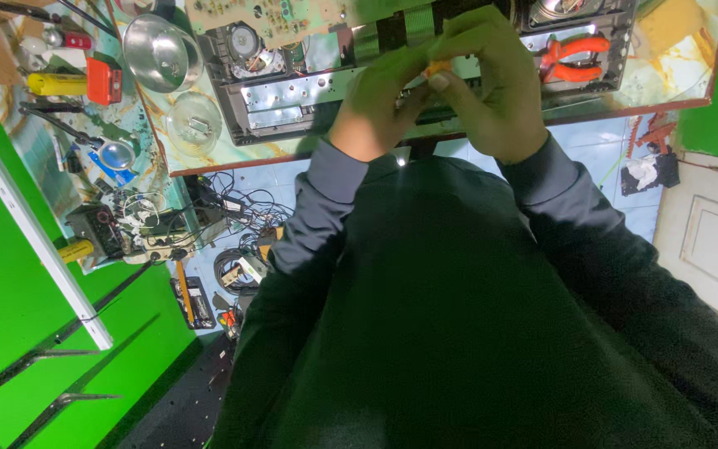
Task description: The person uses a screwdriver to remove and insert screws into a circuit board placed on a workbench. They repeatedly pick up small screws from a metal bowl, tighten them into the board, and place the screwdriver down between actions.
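Holding: a small orange piece (436, 68) sits pinched between the fingertips of both hands, just above the near edge of the workbench (675, 100).
Left hand (380, 104): fingers curled and pressed together on the piece from its left side.
Right hand (492, 83): fingers bent over the piece from above and the right, closing on it; most of it is hidden.
Behind the hands: an opened electronic chassis (292, 91) with a circuit board (276, 17) on top.
Further right: orange-handled pliers (575, 58) lying in the chassis.
Far left: a metal bowl (159, 51) and a yellow tool (60, 83).
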